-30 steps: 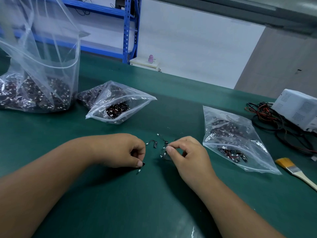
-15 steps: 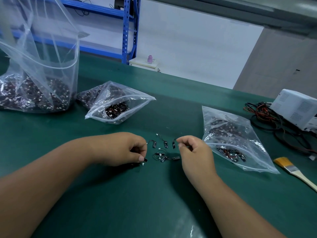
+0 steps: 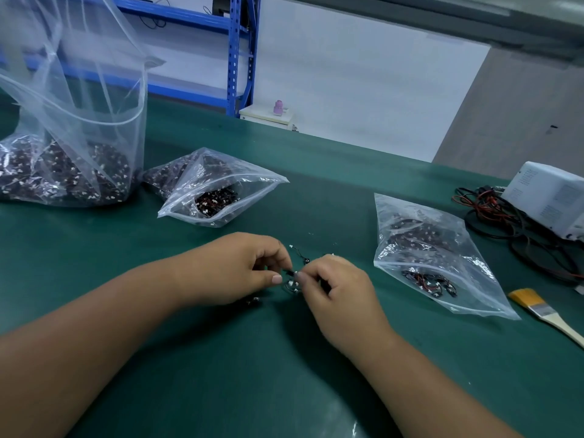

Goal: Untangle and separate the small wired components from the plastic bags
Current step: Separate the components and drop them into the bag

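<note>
My left hand [image 3: 243, 270] and my right hand [image 3: 335, 289] meet over the green mat [image 3: 284, 374]. Both pinch the same small black wired component [image 3: 291, 274] between thumb and fingertip. A few loose wired components [image 3: 300, 257] lie on the mat just behind the fingertips, and another [image 3: 254, 301] peeks out under my left hand. Three clear plastic bags hold more of them: a big upright open bag [image 3: 79, 159] at far left, a smaller bag [image 3: 215, 191] behind my left hand, and a flat bag [image 3: 436, 254] to the right.
A paintbrush [image 3: 543, 314] lies at the right edge. Behind it stand a white box device [image 3: 553, 197] and a tangle of red and black cables [image 3: 518, 229]. Blue shelving [image 3: 240, 52] rises beyond the table's far edge.
My hands have come together. My right hand moved left to the small pile, and both hands now pinch one component lifted slightly off the mat.
</note>
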### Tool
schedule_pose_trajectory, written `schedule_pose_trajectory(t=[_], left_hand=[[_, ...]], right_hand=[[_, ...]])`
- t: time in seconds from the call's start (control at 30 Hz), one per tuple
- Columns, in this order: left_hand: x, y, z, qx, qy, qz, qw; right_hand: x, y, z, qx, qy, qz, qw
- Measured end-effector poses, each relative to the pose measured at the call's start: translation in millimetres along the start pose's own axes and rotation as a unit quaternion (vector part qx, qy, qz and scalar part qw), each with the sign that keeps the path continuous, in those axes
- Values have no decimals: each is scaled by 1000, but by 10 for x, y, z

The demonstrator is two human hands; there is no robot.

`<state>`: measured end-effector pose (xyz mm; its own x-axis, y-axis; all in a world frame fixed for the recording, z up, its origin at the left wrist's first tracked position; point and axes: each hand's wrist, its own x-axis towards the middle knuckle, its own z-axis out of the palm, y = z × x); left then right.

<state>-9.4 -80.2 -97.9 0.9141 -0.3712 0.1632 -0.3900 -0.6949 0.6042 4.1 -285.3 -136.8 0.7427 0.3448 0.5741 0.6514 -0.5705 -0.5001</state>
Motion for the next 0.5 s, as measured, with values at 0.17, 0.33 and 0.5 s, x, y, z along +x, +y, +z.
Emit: schedule_pose_trajectory(t=[0.17,0.33,0.5], left_hand=[[-67,-84,-140,85,-67,-58,992],[-42,-93,-108,130,-110,-54,984],[-31,-125,-91,133,-99,-42,985]], right_hand=[[46,168,-64,35,90,143,985],[57,244,-56,71,92,222,968],[57,216,-74,67,95,207,971]])
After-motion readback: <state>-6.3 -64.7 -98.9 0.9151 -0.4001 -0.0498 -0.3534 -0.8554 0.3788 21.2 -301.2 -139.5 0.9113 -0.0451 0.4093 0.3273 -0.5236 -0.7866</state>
